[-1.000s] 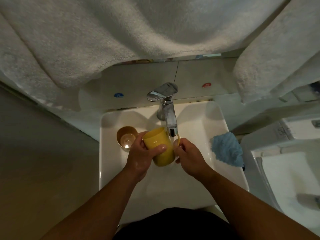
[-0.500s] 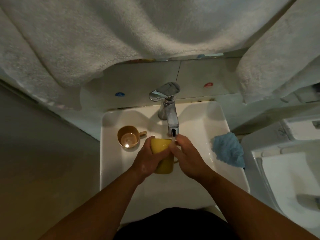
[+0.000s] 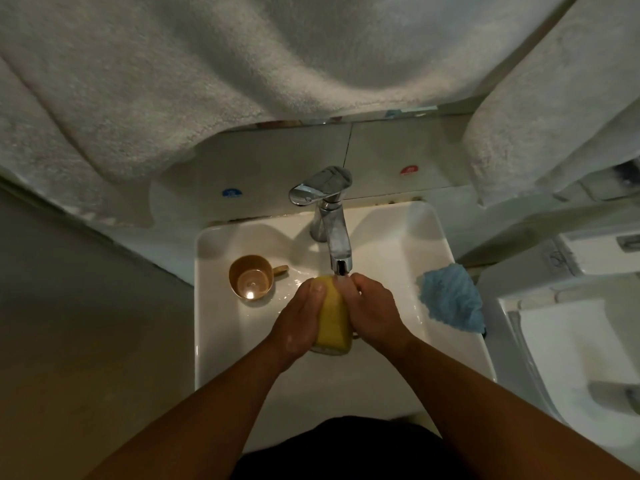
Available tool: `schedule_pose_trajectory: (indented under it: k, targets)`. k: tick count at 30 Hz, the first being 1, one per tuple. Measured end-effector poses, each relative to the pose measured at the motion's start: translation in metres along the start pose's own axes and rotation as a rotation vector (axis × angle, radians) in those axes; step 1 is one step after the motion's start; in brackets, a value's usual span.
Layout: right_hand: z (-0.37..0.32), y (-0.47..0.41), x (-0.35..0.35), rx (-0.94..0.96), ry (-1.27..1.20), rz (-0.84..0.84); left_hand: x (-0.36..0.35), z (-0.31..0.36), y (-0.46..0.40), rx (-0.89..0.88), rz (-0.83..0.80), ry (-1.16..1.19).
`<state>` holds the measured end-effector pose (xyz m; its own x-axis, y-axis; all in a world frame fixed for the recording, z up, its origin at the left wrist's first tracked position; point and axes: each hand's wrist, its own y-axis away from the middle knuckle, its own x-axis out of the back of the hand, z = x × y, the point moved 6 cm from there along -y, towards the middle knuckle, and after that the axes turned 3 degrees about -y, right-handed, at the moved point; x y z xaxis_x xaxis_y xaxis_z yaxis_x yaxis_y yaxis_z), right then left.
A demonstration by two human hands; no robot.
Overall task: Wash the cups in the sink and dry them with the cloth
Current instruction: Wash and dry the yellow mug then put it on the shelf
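i'm on the washing step: the yellow cup (image 3: pixel 333 315) sits under the tap (image 3: pixel 333 233), over the sink (image 3: pixel 381 375), with water running onto its far end. my left hand (image 3: pixel 300 322) wraps its fingers round the cup's left side, and my right hand (image 3: pixel 375 311) grips the right side, fingers curled up by the stream. the brown cup (image 3: pixel 251 277) stands upright in the basin to the left, unwashed as far as i can judge. the blue cloth (image 3: pixel 452 299) lies on the sink's right rim. next i'd say: finish rinsing, then reach right for the cloth.
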<state>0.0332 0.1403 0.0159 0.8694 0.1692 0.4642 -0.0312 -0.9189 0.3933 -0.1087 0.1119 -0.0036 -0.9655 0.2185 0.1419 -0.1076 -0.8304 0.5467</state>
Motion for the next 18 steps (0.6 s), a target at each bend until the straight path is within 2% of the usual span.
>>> schedule_pose_trajectory:
  k: [2, 5, 10, 12, 14, 16, 18]
  targets:
    - [-0.003, 0.000, -0.004, 0.023, -0.019, -0.042, 0.001, -0.002, 0.000, 0.030, 0.029, 0.021]
    - [-0.004, 0.004, -0.008, 0.027, -0.161, -0.198, 0.002, -0.003, -0.005, 0.045, 0.031, 0.027]
    - [-0.005, -0.001, -0.002, 0.108, -0.012, -0.021, -0.002, 0.001, -0.005, 0.009, 0.019, 0.019]
    - [-0.005, 0.001, -0.005, 0.098, -0.088, -0.059, 0.001, 0.000, -0.006, 0.011, 0.013, 0.032]
    - [-0.002, 0.005, -0.006, 0.110, -0.152, -0.174, 0.008, -0.003, -0.008, 0.037, 0.026, 0.041]
    - [0.001, 0.004, -0.003, 0.126, -0.138, -0.249, 0.013, -0.003, -0.010, 0.064, 0.061, 0.040]
    - [0.003, 0.002, 0.001, 0.100, -0.133, -0.219, 0.012, -0.001, -0.010, 0.094, 0.081, 0.022]
